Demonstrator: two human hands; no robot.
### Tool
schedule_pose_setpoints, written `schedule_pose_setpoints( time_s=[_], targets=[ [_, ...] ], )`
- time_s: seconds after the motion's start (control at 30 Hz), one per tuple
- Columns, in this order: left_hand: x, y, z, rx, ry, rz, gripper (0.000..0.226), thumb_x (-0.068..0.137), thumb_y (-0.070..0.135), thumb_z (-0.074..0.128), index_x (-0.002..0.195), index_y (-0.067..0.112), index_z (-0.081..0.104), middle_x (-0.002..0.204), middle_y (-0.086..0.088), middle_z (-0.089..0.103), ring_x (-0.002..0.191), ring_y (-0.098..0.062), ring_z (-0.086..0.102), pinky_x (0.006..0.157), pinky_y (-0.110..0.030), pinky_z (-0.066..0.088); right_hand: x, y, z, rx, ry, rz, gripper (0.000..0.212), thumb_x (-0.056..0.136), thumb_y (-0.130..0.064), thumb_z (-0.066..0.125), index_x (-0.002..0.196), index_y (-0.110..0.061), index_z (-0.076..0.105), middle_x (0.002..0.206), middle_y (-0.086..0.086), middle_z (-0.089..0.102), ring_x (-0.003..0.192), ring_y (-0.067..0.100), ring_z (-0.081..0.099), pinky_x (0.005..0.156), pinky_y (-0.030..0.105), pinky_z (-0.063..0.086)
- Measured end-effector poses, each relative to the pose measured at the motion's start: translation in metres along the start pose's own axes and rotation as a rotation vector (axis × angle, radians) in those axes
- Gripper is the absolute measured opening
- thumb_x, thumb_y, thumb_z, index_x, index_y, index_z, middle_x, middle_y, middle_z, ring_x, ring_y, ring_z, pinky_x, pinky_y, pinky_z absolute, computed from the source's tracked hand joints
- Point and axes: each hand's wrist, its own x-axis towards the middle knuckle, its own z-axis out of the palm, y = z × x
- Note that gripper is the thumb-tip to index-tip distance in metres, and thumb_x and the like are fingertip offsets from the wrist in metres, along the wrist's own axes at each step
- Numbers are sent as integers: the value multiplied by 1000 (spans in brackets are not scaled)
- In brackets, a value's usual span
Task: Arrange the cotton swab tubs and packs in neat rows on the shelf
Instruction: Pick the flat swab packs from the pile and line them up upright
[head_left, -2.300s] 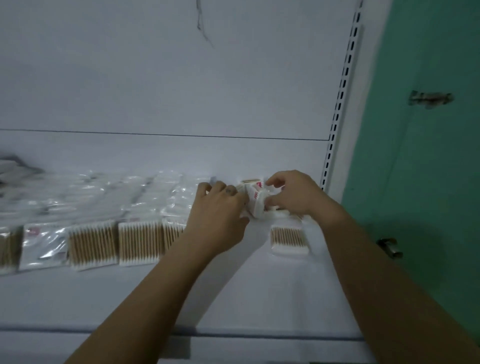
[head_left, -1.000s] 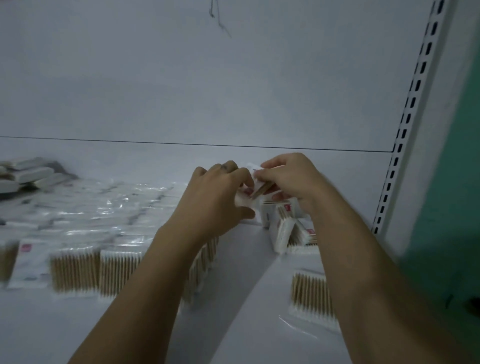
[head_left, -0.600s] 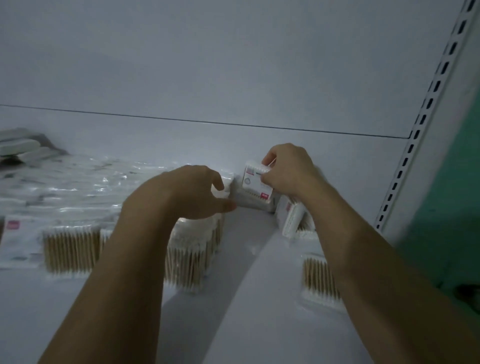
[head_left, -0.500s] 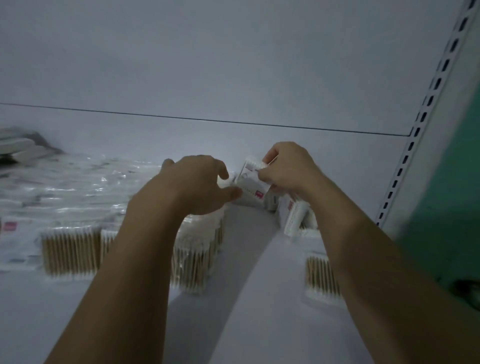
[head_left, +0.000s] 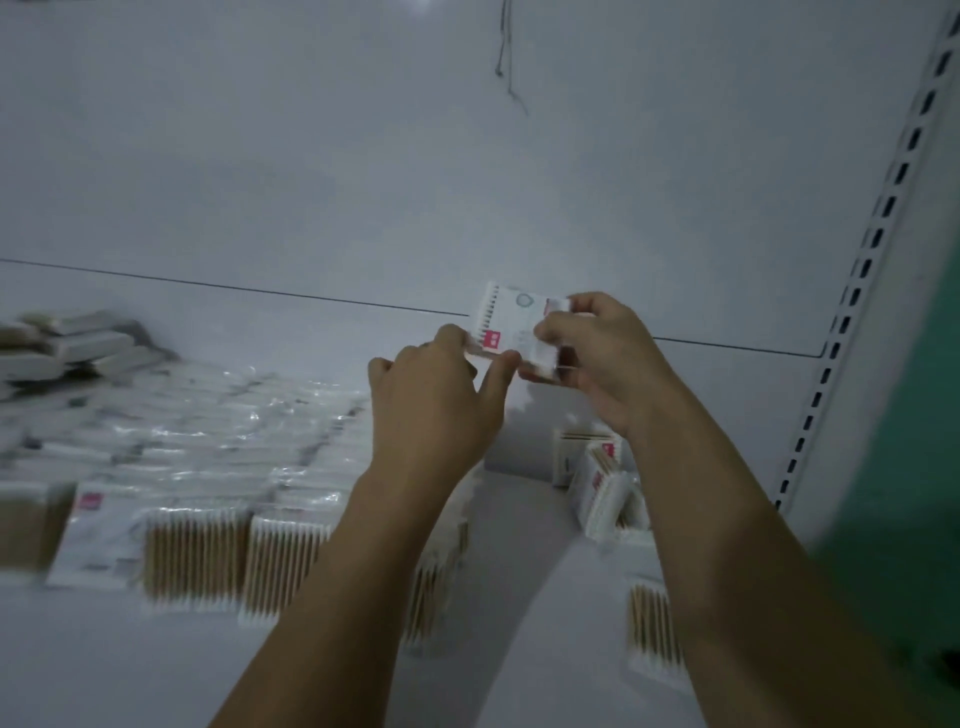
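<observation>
1. Here, the shelf is a plain white board in dim light. Behind it stands a white back panel crossed by one thin dark seam.
2. At the right edge a slotted upright runs up the frame, and a green wall lies beyond it. A thin dark cord or crack, blurred, hangs near the top of the panel.
3. One held pack of cotton swabs is raised above the shelf in front of the back panel. Its printed white face with a red mark is turned toward the camera.
4. Two hands are on it. The left hand pinches its lower left edge between thumb and fingertips, and the right hand is curled round its right side.
5. Flat packs in clear wrap cover the left half of the shelf in rows running back. They are too blurred to count.
6. In the front row, four packs show left of the left forearm — one lies label side up, three show wooden sticks. Another is partly hidden by that arm.
7. Standing packs lean together near the upright behind the right forearm. There are about three, though the number is unclear.
8. One lone pack lies flat at the front right, apart from the others.
9. Pale tubs are stacked at the far left against the panel — four or five, blurred.
</observation>
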Motion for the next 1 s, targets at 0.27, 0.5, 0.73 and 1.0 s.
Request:
schedule_pose_setpoints(
  time_s=[0.27,0.5,0.73,1.0],
  targets=[
    [10,-13,-8,-137,75,57,12,91,21,66,101,23,59,95,3,72,87,-20,66,89,-48,49,4,7,-13,-682,-167,-287,22,73,-23,83,84,-21,64,79,-10,68,66,4,60,62,21,47],
    [8,-14,-7,160,-152,83,50,92,44,61,137,31,44,124,9,63,117,-17,56,102,-40,27,10,16,-29,-899,-238,-339,62,73,-18,84,124,-38,55,85,-12,60,70,-1,58,62,12,46],
    [8,-23,-9,324,-412,104,49,93,52,54,137,33,44,134,10,57,126,-19,48,105,-42,23,28,34,-37,-1085,-56,-307,27,72,-18,77,95,-23,63,89,0,61,84,19,58,71,24,41],
    [6,-24,-7,348,-505,135,45,93,55,50,133,33,50,133,12,56,122,-16,50,105,-41,23,27,53,-23,-1105,-153,-289,23,71,-14,82,89,-15,68,85,-3,58,81,15,54,67,22,36]
  ],
)
